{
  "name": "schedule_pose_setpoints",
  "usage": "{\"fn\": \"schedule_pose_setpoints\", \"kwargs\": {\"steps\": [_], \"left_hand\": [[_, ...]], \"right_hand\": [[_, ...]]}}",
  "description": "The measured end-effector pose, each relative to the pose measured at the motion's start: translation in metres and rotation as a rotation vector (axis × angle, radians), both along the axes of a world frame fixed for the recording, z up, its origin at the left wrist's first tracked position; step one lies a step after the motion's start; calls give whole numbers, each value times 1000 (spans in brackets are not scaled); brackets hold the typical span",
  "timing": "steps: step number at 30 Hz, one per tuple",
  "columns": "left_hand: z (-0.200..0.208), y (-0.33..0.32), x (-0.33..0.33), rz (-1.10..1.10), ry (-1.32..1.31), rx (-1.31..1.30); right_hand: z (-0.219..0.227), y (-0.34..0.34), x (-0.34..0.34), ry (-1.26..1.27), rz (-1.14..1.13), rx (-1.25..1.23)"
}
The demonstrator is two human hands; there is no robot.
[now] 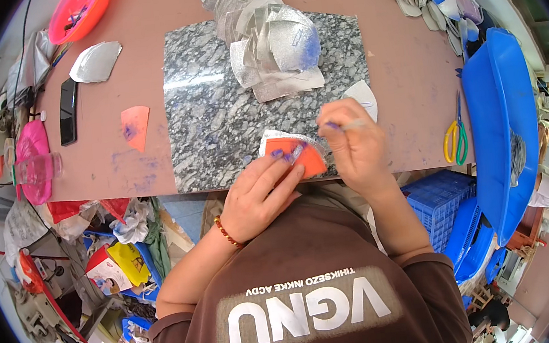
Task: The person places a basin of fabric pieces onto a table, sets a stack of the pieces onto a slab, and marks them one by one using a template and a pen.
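My left hand [258, 189] holds an orange template [313, 162] with its fingertips pressed on top. Purple ink stains the template and fingertips. Under it, a silver-white curved piece [276, 133] shows along the far edge, at the near side of the granite slab [208, 138]. Just to the right, my right hand [359, 147] is closed around a slim pale pen [353, 125], raised off the template. Beyond that hand lies a pale cut piece [364, 97] with a purple mark. Overlapping silver pieces [279, 45] pile up at the slab's far side.
Scissors [456, 137] with yellow and green handles lie right, beside a large blue tub [502, 136]. A phone [68, 112], a silver stack [96, 62] and another orange template [136, 127] are left. A pink bowl [79, 15] stands far left.
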State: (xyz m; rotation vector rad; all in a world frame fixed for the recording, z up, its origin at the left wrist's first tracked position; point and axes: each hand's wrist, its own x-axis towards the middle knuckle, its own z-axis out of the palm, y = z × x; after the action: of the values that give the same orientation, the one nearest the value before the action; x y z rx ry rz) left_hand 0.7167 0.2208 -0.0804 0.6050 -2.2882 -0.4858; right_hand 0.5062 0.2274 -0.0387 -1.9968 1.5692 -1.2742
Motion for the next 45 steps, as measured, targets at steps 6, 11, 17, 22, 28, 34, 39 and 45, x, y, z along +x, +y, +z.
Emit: {"fn": "schedule_pose_setpoints", "kwargs": {"steps": [6,11,17,22,28,34,39,45], "left_hand": [[8,5,38,-186,54,-129],[11,13,46,176,348,5],[16,6,30,362,509,198],[16,0,22,332,554,186],[30,-1,9,324,787,658],[29,-14,-14,125,922,1173],[22,-12,-3,134,366,212],[3,7,-9,45,22,-85]], "right_hand": [[-4,8,21,139,132,342],[-17,13,17,183,148,177],[-8,13,24,207,42,253],[-12,17,26,230,23,145],[-34,20,27,159,-24,-63],[-31,34,5,-245,86,-180],[-14,22,-56,-131,-442,63],[-11,20,-48,-36,-344,336]]}}
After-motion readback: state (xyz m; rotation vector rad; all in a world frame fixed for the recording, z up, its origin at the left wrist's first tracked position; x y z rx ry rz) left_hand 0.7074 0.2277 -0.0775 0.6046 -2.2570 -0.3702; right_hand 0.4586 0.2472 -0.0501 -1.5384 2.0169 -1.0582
